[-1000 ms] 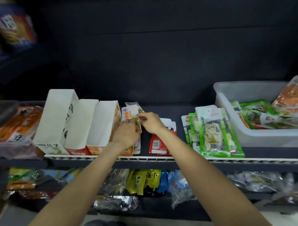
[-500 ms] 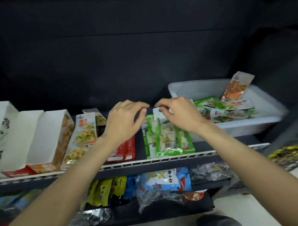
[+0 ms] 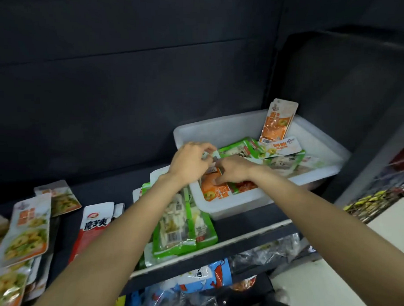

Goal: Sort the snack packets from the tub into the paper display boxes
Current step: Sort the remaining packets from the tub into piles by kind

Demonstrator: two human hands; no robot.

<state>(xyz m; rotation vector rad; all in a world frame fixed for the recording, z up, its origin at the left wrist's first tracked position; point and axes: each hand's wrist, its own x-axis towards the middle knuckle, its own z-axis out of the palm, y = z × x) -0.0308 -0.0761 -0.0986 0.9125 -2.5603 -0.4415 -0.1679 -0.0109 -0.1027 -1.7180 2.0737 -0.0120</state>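
The white plastic tub stands on the dark shelf at the right, with green packets and orange-and-white packets lying in it. One orange packet leans upright against its back wall. Both my hands are over the tub's left end. My right hand grips an orange snack packet with curled fingers. My left hand pinches that packet's top edge. Most of the packet is hidden under my hands. The paper display boxes are out of frame to the left.
A stack of green packets lies on the shelf left of the tub. Further left lie a red packet and several orange-and-green packets. The shelf below holds bagged snacks. A dark panel closes the back.
Both hands moved right from the packets on the shelf into the tub and took hold of an orange packet. My view swung right, and the paper boxes left the frame.
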